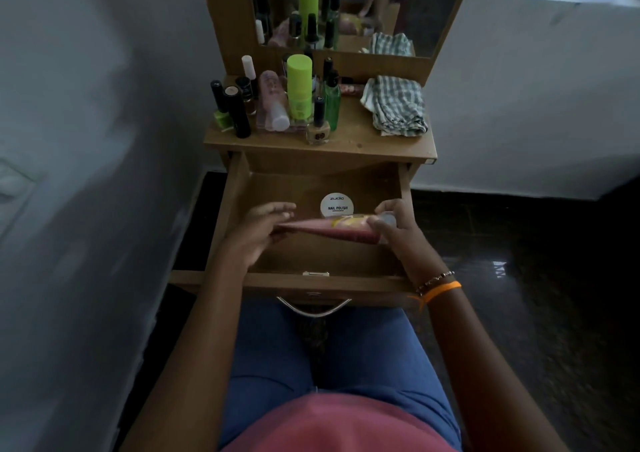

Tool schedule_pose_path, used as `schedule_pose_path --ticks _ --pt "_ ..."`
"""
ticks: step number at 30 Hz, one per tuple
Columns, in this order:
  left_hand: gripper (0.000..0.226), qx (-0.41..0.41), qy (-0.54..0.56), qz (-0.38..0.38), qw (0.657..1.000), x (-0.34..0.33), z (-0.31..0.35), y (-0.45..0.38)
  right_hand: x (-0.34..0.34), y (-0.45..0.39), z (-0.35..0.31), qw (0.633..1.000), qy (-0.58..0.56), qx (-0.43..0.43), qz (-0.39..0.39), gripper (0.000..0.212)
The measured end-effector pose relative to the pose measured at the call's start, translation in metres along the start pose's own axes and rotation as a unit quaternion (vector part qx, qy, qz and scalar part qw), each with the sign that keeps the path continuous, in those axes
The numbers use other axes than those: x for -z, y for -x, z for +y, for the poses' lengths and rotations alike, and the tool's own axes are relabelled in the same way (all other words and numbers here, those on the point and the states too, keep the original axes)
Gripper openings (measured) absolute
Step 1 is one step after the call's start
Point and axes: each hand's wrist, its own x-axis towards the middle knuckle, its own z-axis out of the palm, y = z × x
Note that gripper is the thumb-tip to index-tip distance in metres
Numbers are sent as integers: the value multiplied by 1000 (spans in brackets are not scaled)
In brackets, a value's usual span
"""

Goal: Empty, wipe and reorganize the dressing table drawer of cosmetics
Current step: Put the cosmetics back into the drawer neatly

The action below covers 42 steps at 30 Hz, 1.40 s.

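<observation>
The wooden drawer [311,280] of the dressing table stands pulled out over my lap. Both hands hold a pink tube [329,230] lying sideways inside it: my left hand [256,233] pinches its flat crimped end, my right hand [394,225] grips its cap end. Just behind the tube a round white nail polish remover tub [336,204] sits on the drawer floor. On the table top [349,143] stand several bottles, among them a tall green-capped bottle [299,86], a beige nail polish [318,129] and a black tube [239,112]. A folded checked cloth [396,105] lies at the right.
A mirror [363,5] rises behind the table top and reflects the bottles and cloth. White walls close in on both sides. Dark floor [536,278] lies to the right. A curved metal handle [313,308] hangs on the drawer front near my knees.
</observation>
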Motion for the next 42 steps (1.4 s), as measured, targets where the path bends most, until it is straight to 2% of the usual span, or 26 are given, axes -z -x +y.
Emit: schedule_pose_path --ticks 2,4,7,11,14,24,26,29,32,35,38,42 --pt "28 14 -60 2 998 5 -4 0 3 -5 1 992 108 5 -59 29" --pt "35 20 -99 3 995 5 -6 0 2 -11 2 962 237 40 -128 44" --pt "46 9 -190 2 982 -2 -5 0 -5 -13 1 935 316 30 -159 58" --pt "71 12 -363 24 931 -12 -7 -2 -10 -18 0 917 373 30 -140 63" --pt "80 -9 -455 25 890 -18 -13 -6 -13 -21 -1 909 396 50 -124 61" --pt "71 -45 -519 53 852 -15 -20 -14 -19 -29 -1 877 472 50 -78 56" --pt "71 -61 -530 64 843 -18 -20 -13 -19 -31 -2 876 473 58 -75 58" --pt "71 -108 -521 69 844 -25 -17 -13 -18 -38 -15 894 435 90 -65 58" --pt "70 -127 -513 30 848 -35 -13 -14 -16 -47 -44 908 383 169 3 42" --pt "67 -166 -527 -10 834 -39 -14 -15 -14 -60 -77 926 287 224 98 27" --pt "67 -195 -530 -11 825 -36 -17 -16 -14 -78 -102 923 238 249 170 30" --pt "66 -209 -528 -6 823 -35 -19 -17 -10 -98 -126 916 246 241 206 27"
